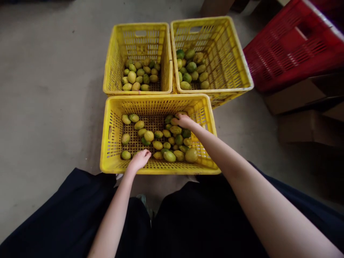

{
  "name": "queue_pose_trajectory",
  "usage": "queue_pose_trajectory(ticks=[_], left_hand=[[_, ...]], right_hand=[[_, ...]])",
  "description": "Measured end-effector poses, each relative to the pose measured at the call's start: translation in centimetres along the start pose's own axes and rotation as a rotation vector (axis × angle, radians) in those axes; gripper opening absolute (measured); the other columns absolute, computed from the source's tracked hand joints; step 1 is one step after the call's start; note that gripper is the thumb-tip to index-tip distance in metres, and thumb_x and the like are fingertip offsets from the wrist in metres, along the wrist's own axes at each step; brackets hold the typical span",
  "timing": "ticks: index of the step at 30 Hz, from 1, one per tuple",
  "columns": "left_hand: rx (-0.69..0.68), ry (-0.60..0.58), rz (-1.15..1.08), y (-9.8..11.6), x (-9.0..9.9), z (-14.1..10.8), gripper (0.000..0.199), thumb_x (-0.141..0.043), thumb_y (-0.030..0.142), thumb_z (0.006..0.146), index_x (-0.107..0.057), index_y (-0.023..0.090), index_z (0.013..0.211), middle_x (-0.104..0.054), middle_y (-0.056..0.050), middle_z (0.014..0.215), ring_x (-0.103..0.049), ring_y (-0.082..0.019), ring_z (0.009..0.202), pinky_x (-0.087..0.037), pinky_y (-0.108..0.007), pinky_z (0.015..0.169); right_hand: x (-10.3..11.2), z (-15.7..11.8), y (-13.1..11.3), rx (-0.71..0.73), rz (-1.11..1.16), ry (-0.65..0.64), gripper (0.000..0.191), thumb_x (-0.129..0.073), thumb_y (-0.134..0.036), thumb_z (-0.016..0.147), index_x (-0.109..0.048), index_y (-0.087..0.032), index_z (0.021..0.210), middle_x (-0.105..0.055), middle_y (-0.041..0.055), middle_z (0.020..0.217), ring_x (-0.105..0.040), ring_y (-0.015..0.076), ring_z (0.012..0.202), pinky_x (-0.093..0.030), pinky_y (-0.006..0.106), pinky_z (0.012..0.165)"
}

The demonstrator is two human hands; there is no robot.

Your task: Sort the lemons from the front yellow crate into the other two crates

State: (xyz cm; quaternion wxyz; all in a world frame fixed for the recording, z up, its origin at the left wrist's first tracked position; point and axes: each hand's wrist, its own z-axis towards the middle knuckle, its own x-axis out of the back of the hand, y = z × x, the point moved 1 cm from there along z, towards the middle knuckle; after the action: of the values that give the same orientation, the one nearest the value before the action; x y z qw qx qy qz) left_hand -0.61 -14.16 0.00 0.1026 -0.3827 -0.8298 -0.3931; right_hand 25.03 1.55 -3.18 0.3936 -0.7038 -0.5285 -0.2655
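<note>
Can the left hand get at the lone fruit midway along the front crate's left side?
Likely yes: the left hand is over the front crate, close to that lone fruit, and nothing visible covers it.

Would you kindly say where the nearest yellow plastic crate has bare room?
The crate has bare floor at back centre, left of the right hand, and beyond the left hand, beside a lone oval yellow-green fruit. Its right half is crowded with similar fruit.

Bare forearms [236,175], dark navy clothing [67,208]
</note>
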Motion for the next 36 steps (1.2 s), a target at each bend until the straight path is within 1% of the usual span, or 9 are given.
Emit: queue_pose_trajectory(ticks=[3,5,11,17,24,29,31,34,36], left_hand=[[0.006,-0.082,0.126,0.4,0.3,-0.2,0.028,-0.045,0.030,0.097,-0.068,0.020,0.110,-0.071,-0.010,0.121,-0.063,-0.024,0.117,-0.043,-0.031,0.102],[0.007,-0.115,0.182,0.7,0.4,-0.4,0.032,-0.041,0.031,0.099,-0.066,0.019,0.116,-0.069,-0.010,0.126,-0.062,-0.023,0.119,-0.042,-0.029,0.102],[0.006,-0.134,0.240,1.1,0.4,-0.6,0.037,-0.038,0.031,0.101,-0.064,0.016,0.124,-0.067,-0.010,0.129,-0.061,-0.022,0.122,-0.042,-0.027,0.102],[0.005,-0.179,0.285,1.2,0.2,-0.6,0.039,-0.037,0.031,0.101,-0.064,0.014,0.124,-0.067,-0.013,0.130,-0.061,-0.024,0.122,-0.042,-0.030,0.102],[-0.003,-0.163,0.285,1.2,0.2,-0.5,0.039,-0.037,0.031,0.101,-0.063,0.015,0.126,-0.066,-0.011,0.132,-0.059,-0.023,0.124,-0.042,-0.029,0.104],[0.002,-0.171,0.288,1.2,0.1,-0.4,0.039,-0.037,0.031,0.101,-0.063,0.015,0.126,-0.065,-0.012,0.133,-0.059,-0.023,0.125,-0.042,-0.030,0.105],[0.001,-0.171,0.284,1.0,0.0,-0.3,0.038,-0.038,0.031,0.101,-0.063,0.016,0.125,-0.065,-0.011,0.133,-0.059,-0.023,0.126,-0.041,-0.029,0.106],[-0.016,-0.163,0.282,0.7,-0.1,-0.2,0.038,-0.038,0.032,0.101,-0.063,0.017,0.124,-0.066,-0.011,0.131,-0.060,-0.023,0.124,-0.042,-0.030,0.105],[-0.027,-0.161,0.279,0.5,-0.2,-0.1,0.038,-0.037,0.032,0.100,-0.064,0.016,0.123,-0.068,-0.012,0.129,-0.061,-0.023,0.122,-0.043,-0.031,0.104]], right_hand=[[-1.4,-1.0,1.2,-0.032,-0.137,-0.012,0.066,-0.079,-0.043,0.074,-0.059,-0.007,0.126,-0.045,0.0284,0.146,-0.039,0.0452,0.137,-0.040,0.048,0.105],[-2.3,-1.1,1.7,-0.027,-0.227,-0.001,0.085,-0.087,-0.045,0.061,-0.055,-0.013,0.133,-0.036,0.0267,0.153,-0.037,0.0482,0.137,-0.040,0.053,0.105],[-3.7,0.6,2.1,-0.028,-0.373,0.040,0.096,-0.082,-0.058,0.064,-0.045,-0.015,0.141,-0.035,0.0265,0.151,-0.040,0.0486,0.133,-0.044,0.054,0.098],[-3.4,0.9,2.7,0.197,-0.392,-0.058,0.090,-0.084,-0.055,0.060,-0.052,-0.014,0.133,-0.041,0.0264,0.144,-0.044,0.0476,0.128,-0.040,0.054,0.101],[-4.5,1.0,2.8,0.048,-0.323,-0.090,0.114,-0.086,-0.050,0.058,-0.029,-0.009,0.148,-0.046,0.0298,0.141,-0.047,0.0468,0.128,-0.042,0.052,0.100],[-4.3,0.2,2.9,0.192,-0.327,-0.037,0.094,-0.082,-0.048,0.067,-0.039,-0.014,0.143,-0.044,0.0283,0.142,-0.047,0.0474,0.128,-0.045,0.053,0.097],[-4.1,0.1,2.4,0.212,-0.216,-0.068,0.091,-0.085,-0.047,0.064,-0.045,-0.015,0.139,-0.048,0.0265,0.140,-0.051,0.0456,0.124,-0.045,0.052,0.098],[-5.0,-0.5,0.1,0.167,0.007,-0.110,0.086,-0.086,-0.052,0.061,-0.052,-0.016,0.132,-0.061,0.0209,0.127,-0.060,0.0403,0.115,-0.047,0.047,0.097],[-6.5,-1.5,-2.6,0.151,0.127,-0.136,0.071,-0.077,-0.060,0.071,-0.056,-0.019,0.126,-0.067,0.0154,0.118,-0.063,0.0345,0.111,-0.051,0.041,0.092]])
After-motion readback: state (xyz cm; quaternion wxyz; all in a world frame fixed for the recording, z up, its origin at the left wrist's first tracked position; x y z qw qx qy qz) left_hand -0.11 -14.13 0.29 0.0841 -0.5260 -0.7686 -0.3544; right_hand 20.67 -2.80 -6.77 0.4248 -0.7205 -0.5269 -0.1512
